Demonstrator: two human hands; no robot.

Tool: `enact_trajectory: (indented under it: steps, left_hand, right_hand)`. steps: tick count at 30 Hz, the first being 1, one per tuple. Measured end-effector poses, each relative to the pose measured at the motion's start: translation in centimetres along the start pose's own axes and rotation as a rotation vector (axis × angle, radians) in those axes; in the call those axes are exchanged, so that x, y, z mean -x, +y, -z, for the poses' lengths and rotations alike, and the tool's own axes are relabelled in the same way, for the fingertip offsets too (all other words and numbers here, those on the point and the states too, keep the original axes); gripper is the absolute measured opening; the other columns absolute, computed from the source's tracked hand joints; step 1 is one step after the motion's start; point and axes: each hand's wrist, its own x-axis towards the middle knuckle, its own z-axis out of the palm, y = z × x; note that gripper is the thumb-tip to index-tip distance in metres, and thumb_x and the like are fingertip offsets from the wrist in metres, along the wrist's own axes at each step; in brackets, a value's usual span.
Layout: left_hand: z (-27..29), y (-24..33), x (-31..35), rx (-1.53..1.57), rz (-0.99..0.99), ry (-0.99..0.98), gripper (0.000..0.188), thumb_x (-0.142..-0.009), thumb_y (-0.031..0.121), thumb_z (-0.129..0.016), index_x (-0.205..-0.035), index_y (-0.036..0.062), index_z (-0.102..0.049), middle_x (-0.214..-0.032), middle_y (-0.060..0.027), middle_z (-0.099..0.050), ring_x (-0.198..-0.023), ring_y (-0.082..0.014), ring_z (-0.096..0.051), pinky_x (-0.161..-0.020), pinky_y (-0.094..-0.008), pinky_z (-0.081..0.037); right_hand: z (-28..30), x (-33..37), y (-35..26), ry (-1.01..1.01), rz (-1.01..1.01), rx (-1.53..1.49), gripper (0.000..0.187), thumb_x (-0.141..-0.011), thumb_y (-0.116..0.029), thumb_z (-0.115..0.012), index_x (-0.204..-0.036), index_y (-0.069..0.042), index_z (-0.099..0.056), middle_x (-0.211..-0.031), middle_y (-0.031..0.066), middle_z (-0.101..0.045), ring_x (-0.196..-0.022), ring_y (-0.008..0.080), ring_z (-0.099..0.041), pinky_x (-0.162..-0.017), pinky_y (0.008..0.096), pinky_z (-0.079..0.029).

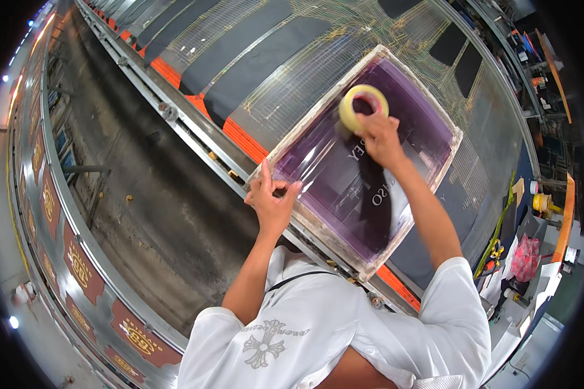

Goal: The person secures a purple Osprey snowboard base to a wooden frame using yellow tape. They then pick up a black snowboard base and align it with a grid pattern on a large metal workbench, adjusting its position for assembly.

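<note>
While the right hand (377, 137) holds a roll of yellowish tape (363, 107) over the far part of a purple-meshed printing screen (396, 97), fingers closed through and around the roll's core, the left hand (271, 201) pinches at the screen's near-left frame edge (285, 152), thumb and fingers together on what appears to be clear film or the tape's loose end; this looks like anchoring one end while the roll draws out. The screen lies flat on the long print table (266, 97), its pale frame set askew to the table's rail (194, 133). Dark fabric panels (253, 61) lie in rows farther along the table. Left of the rail an open concrete aisle (149, 194) gives standing room; cluttered benches (532, 246) crowd the right side.
</note>
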Motion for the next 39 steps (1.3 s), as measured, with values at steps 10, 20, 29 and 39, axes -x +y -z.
enact_trajectory:
  steps: [10, 20, 29, 39]
  left_hand:
    - [-0.8, -1.9, -0.1, 0.062, -0.102, 0.135, 0.064, -0.103, 0.022, -0.061, -0.156, -0.0009, -0.035, -0.072, -0.0009, -0.056, -0.072, -0.0105, -0.054, -0.080, -0.0266, -0.042]
    - [4.8, -0.8, 0.4, 0.769, -0.189, 0.193, 0.055, -0.103, 0.037, -0.057, -0.145, 0.0006, -0.051, -0.101, -0.0027, -0.058, -0.095, -0.0133, -0.052, -0.085, -0.0279, -0.043]
    - [9.5, 7.4, 3.4, 0.259, -0.437, -0.385, 0.065, -0.069, 0.027, -0.094, -0.125, 0.0030, -0.070, -0.129, -0.0123, -0.068, -0.124, -0.0252, -0.062, -0.108, -0.0370, -0.045]
    - [1.8, 10.7, -0.1, 0.290, -0.498, -0.699, 0.008, -0.088, 0.004, -0.076, -0.094, 0.0000, -0.076, -0.088, -0.0085, -0.075, -0.078, -0.0177, -0.071, -0.075, -0.0310, -0.055]
  right_hand:
    - [-2.9, 4.8, -14.6, -0.088, 0.076, -0.185, 0.045, -0.078, -0.001, -0.073, -0.121, -0.012, -0.068, -0.093, 0.0006, -0.065, -0.093, 0.0193, -0.062, -0.084, 0.0375, -0.034]
    - [-1.2, 7.5, -17.9, -0.163, 0.126, -0.310, 0.043, -0.079, -0.007, -0.077, -0.121, -0.010, -0.070, -0.098, 0.0025, -0.069, -0.097, 0.0187, -0.062, -0.086, 0.0385, -0.030]
    - [6.2, 13.4, -21.7, -0.051, -0.054, -0.374, 0.038, -0.083, -0.023, -0.081, -0.117, -0.008, -0.072, -0.104, 0.0055, -0.071, -0.109, 0.0227, -0.060, -0.094, 0.0408, -0.029]
    - [8.0, 17.4, -25.5, 0.191, -0.804, -0.788, 0.054, -0.087, -0.020, -0.079, -0.133, -0.008, -0.054, -0.103, 0.0162, -0.072, -0.092, 0.0219, -0.069, -0.079, 0.0350, -0.053]
